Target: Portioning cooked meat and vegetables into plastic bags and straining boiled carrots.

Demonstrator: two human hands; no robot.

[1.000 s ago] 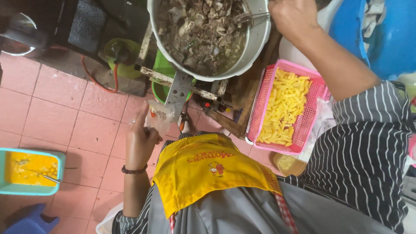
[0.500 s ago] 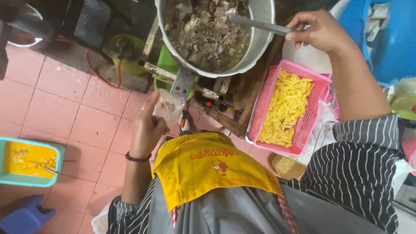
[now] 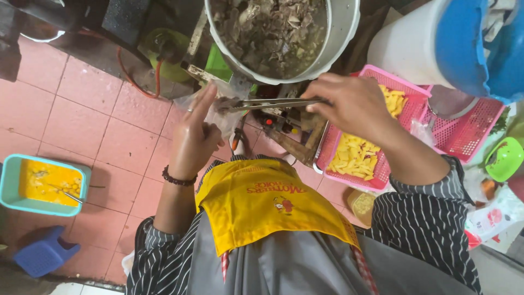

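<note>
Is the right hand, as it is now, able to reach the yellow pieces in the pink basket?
Probably yes: the right hand hovers just over the pink basket, nothing covers the yellow pieces, though it holds metal tongs.

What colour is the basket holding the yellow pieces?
Pink: the slotted basket beside the right hand, seen in the head view.

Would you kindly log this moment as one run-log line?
left hand: holding clear plastic bag | right hand: gripping metal tongs, tips at bag | pot of cooked meat above
</note>
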